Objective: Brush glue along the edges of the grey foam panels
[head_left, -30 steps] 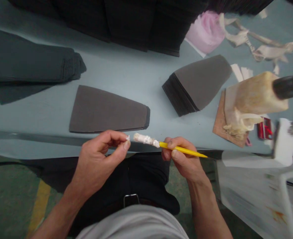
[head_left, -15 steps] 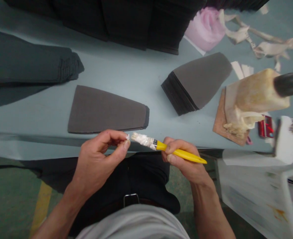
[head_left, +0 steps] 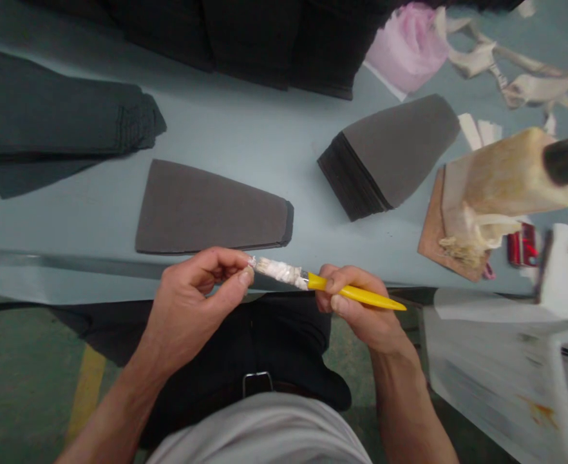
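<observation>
Fingers (head_left: 227, 258) of the left hand (head_left: 192, 303) pinch the caked bristles of the yellow brush (head_left: 313, 281), just below the grey foam piece (head_left: 211, 209), while the closed grip of the right hand (head_left: 361, 312) steadies its handle.

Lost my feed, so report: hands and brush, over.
Right hand grips yellow brush by handle. Left hand pinches its caked bristle tip. Nothing between them; grey foam piece lies beyond on table.

The right hand (head_left: 356, 306) grips a yellow brush (head_left: 327, 285) by its handle; the left hand (head_left: 194, 303) pinches the bristle tip. A gray foam piece (head_left: 211, 209) lies at twelve o'clock of the left hand.
</observation>
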Demonstrator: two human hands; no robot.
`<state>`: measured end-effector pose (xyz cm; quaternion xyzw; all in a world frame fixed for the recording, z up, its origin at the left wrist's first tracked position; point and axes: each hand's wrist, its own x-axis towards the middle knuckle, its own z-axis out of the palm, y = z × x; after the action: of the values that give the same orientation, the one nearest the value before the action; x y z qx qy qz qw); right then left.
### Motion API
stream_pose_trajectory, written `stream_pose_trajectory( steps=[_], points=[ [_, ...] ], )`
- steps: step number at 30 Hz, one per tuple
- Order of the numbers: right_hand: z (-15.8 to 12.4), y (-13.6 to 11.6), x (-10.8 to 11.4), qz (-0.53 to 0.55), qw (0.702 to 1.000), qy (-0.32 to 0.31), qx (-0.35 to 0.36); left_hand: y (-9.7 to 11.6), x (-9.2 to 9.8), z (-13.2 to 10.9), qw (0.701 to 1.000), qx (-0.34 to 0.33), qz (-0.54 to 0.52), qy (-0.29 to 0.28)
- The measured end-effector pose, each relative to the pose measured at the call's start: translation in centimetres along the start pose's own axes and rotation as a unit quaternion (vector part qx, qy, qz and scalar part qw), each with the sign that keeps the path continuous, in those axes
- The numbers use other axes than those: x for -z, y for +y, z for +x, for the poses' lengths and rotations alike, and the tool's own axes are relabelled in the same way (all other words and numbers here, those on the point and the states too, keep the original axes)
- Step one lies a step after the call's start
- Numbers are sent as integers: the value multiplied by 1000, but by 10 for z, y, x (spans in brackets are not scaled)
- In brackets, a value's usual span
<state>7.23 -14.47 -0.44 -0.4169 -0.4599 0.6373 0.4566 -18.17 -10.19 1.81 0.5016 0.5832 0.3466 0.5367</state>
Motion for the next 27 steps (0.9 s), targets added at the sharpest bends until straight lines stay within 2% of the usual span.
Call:
stream_pose_trajectory(
  steps=[8, 14, 20, 27],
  points=[
    [1, 5, 0, 25, 1000, 6, 6, 4, -1, -1, 999, 20, -18, -17],
    [1, 3, 1, -21, 1000, 5, 1, -1, 1, -2, 999, -6, 33, 11],
    [-1, -3, -3, -66, 998, 8, -23, -6, 2, -1, 998, -7, 61, -7],
    [-1, -8, -6, -111, 994, -14, 2, -6, 1, 1, 998, -6, 51, -20]
  ],
)
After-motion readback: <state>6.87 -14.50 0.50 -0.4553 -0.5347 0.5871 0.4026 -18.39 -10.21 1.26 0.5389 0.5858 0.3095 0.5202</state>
